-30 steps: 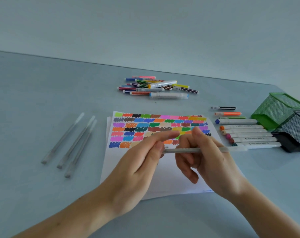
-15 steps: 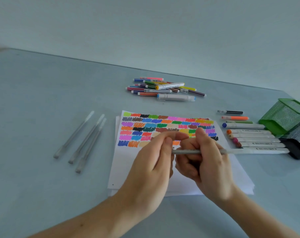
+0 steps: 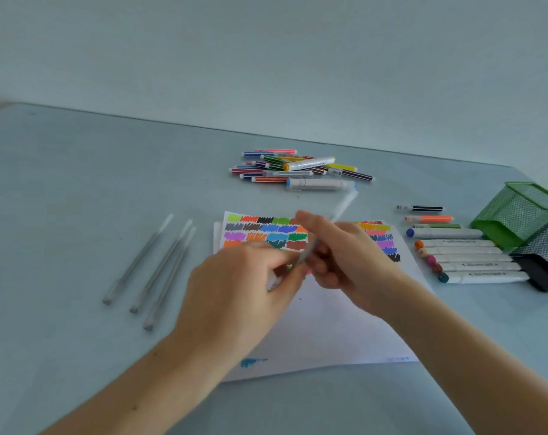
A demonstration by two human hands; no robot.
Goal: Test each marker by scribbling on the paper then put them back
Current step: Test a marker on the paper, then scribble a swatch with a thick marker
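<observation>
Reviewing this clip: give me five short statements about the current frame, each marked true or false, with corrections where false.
1. Three clear pens lie left of the paper. True.
2. The right hand holds a slim clear pen. True.
3. The green mesh holder stands upright. False: it lies tipped on its side.
4. The paper is blank. False: rows of coloured scribbles cover its top.
5. The left hand rests flat on the table. False: it is raised, fingers curled at the pen's lower end.

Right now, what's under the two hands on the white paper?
The white paper shows rows of colour scribbles beside the left hand and right hand; scribbles beneath them are hidden.
</observation>
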